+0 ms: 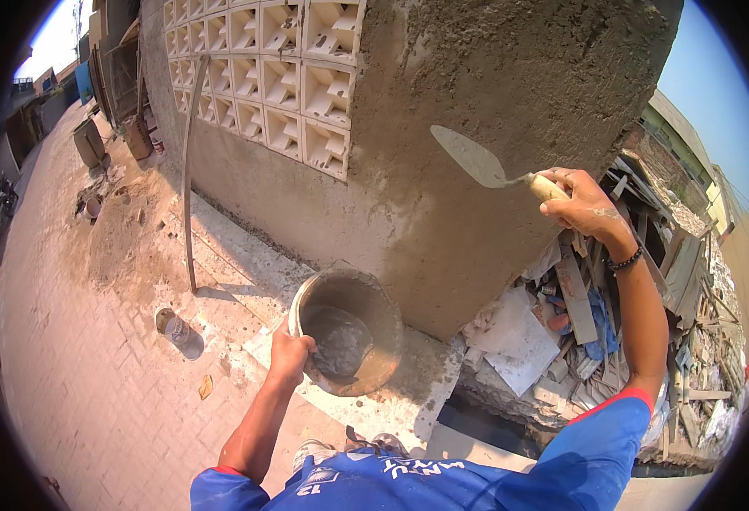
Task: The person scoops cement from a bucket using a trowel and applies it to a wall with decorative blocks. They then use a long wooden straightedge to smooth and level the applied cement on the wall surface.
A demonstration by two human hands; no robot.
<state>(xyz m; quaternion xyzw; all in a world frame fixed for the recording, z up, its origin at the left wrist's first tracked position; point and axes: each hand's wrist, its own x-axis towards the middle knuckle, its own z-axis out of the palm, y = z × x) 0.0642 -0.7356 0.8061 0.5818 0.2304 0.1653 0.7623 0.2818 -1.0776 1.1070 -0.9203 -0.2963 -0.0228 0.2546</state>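
Note:
My left hand (289, 353) grips the rim of a mortar-smeared bucket (384, 341), its fingers closed over the edge. Wet grey mortar (337, 342) lies in the bottom of the bucket. My right hand (585, 203) is wrapped round the wooden handle of a pointed trowel (470, 157). The trowel's blade points left, in front of the plastered wall (442, 230); whether it touches the surface I cannot tell. Rough, darker plaster covers the wall's upper right, and smoother plaster lies lower down.
Pale ventilation blocks (282, 85) are set in the wall at upper left. A long wooden batten (190, 170) leans there. A small tub (170, 324) stands on the paving beside a sand heap (123, 230). Rubble and boards (574, 294) are piled at right, above a dark gutter (485, 426).

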